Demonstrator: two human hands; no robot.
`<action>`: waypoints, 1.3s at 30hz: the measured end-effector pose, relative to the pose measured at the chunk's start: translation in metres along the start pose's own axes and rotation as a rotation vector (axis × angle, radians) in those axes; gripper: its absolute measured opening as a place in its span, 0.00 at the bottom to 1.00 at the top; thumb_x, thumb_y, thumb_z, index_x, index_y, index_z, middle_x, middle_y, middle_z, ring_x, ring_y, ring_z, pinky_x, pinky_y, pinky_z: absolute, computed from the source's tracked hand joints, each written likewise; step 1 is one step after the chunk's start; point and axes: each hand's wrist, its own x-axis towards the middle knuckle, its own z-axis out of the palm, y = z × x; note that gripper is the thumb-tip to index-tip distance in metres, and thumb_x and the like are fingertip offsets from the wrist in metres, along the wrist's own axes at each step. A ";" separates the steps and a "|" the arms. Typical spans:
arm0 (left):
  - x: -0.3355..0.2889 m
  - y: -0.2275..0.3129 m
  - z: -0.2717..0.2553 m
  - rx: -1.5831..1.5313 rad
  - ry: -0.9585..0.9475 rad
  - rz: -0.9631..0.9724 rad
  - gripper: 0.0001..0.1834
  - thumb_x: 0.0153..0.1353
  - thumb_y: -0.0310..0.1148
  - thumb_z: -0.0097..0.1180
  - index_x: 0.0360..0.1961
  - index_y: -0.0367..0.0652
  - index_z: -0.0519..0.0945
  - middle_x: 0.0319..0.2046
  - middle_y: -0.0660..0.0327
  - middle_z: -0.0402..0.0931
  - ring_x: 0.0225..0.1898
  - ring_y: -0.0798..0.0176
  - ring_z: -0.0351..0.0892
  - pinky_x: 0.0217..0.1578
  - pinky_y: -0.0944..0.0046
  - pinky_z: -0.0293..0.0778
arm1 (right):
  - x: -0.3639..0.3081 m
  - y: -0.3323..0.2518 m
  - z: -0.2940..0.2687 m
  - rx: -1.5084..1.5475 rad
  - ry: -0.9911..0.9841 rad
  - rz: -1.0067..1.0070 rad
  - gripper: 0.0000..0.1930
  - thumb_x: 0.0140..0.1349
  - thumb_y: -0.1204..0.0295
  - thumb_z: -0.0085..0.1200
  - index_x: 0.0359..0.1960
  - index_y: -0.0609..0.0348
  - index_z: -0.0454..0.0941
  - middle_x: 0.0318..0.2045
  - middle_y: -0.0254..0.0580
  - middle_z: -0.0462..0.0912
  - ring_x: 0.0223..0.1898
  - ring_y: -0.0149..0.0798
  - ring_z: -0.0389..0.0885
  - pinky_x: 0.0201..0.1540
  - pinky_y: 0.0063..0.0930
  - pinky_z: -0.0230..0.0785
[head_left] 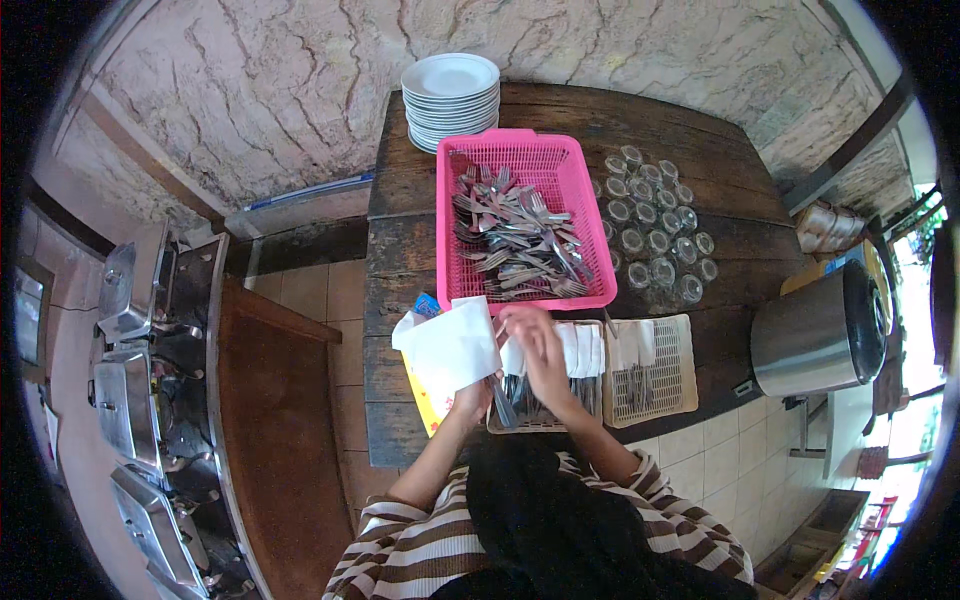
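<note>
My left hand (473, 402) is closed around metal cutlery (504, 406), whose ends stick out beside the fingers. A white paper napkin (452, 348) lies spread over the cutlery and hides most of that hand. My right hand (540, 352) is at the napkin's right edge, its fingers stretched and slightly blurred; nothing shows in its grasp. Below and beside it sits a cream plastic basket (540, 426) holding several napkin-wrapped cutlery sets (582, 352). Just beyond both hands stands a pink plastic basket (590, 210) heaped with loose forks and spoons (525, 230).
A second cream basket (678, 370) with wrapped cutlery is at the right. Upturned glasses (658, 240) and a plate stack (450, 80) stand farther back on the wooden table (400, 250). A steel pot (810, 335) is far right; a yellow packet (425, 395) lies left.
</note>
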 end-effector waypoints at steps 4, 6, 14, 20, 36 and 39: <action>-0.003 0.004 0.010 -0.018 0.012 0.082 0.21 0.55 0.41 0.42 0.49 0.47 0.59 0.46 0.63 0.60 0.45 0.66 0.61 0.42 0.68 0.64 | 0.000 0.017 -0.006 0.064 0.088 0.286 0.11 0.54 0.69 0.46 0.36 0.62 0.64 0.26 0.34 0.69 0.28 0.24 0.68 0.30 0.17 0.61; -0.003 0.000 0.009 0.095 0.061 0.121 0.23 0.56 0.43 0.39 0.52 0.48 0.55 0.49 0.62 0.57 0.49 0.65 0.58 0.44 0.66 0.62 | -0.001 0.028 -0.003 -0.011 -0.041 0.259 0.11 0.54 0.70 0.46 0.37 0.62 0.64 0.26 0.34 0.70 0.28 0.24 0.69 0.31 0.17 0.61; -0.005 -0.004 0.013 0.773 0.135 0.473 0.23 0.54 0.38 0.45 0.49 0.39 0.61 0.44 0.57 0.63 0.46 0.63 0.62 0.46 0.67 0.60 | -0.004 0.029 0.006 0.076 0.017 0.213 0.17 0.55 0.65 0.44 0.40 0.66 0.62 0.27 0.45 0.73 0.29 0.32 0.73 0.29 0.21 0.63; -0.003 0.000 -0.008 0.614 -0.133 0.291 0.25 0.54 0.36 0.45 0.51 0.37 0.58 0.46 0.57 0.62 0.47 0.64 0.61 0.47 0.67 0.59 | -0.012 0.024 0.015 -0.029 0.074 0.140 0.17 0.56 0.67 0.42 0.45 0.64 0.60 0.31 0.49 0.73 0.33 0.36 0.73 0.33 0.25 0.64; -0.002 0.050 0.003 0.546 -0.043 0.418 0.10 0.54 0.30 0.46 0.37 0.37 0.69 0.25 0.67 0.71 0.24 0.79 0.65 0.24 0.79 0.61 | -0.016 0.023 0.014 0.600 0.293 0.767 0.19 0.55 0.57 0.42 0.43 0.57 0.62 0.24 0.29 0.70 0.18 0.20 0.65 0.15 0.15 0.56; 0.001 0.066 0.003 0.597 -0.040 0.387 0.09 0.54 0.29 0.47 0.36 0.38 0.69 0.25 0.68 0.71 0.24 0.80 0.66 0.23 0.80 0.61 | -0.022 0.028 -0.001 0.801 0.132 0.835 0.11 0.54 0.62 0.44 0.35 0.53 0.65 0.21 0.27 0.68 0.13 0.18 0.58 0.12 0.13 0.48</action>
